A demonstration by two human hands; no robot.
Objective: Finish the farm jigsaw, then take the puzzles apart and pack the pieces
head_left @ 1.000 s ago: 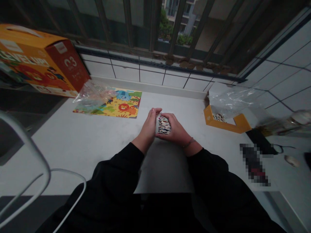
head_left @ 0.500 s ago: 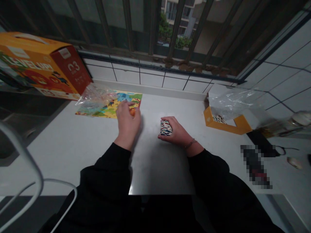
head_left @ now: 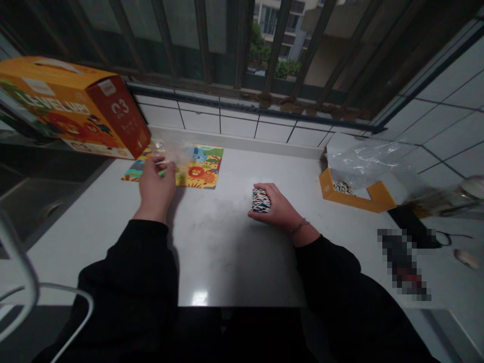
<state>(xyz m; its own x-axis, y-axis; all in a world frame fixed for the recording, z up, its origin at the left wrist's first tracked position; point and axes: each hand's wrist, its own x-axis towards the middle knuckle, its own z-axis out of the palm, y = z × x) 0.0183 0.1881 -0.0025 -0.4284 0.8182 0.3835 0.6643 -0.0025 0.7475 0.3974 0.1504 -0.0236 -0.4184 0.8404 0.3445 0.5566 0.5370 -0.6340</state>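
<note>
My right hand [head_left: 278, 206] grips a stack of thick card pieces [head_left: 260, 200] with white, dark and red edges, thumb on the near side and fingers on the far side, low over the white counter. Over the left part of a colourful picture sheet [head_left: 204, 174] printed with lions and an elephant, my left hand [head_left: 156, 186] has its fingers curled at a clear plastic bag [head_left: 176, 154]. The bag is blurred, and it and the hand hide part of the sheet.
An orange carton with a handle [head_left: 71, 108] stands at the back left. At right is an opened yellow-and-white box [head_left: 355, 199] with more pieces and clear plastic [head_left: 363, 161]. A black object [head_left: 412, 227] lies nearby. A white cable [head_left: 32, 282] loops at lower left.
My left hand has moved left from the middle of the sheet to the plastic bag, which has shifted and uncovered the lions. My right hand still holds the stack in about the same place.
</note>
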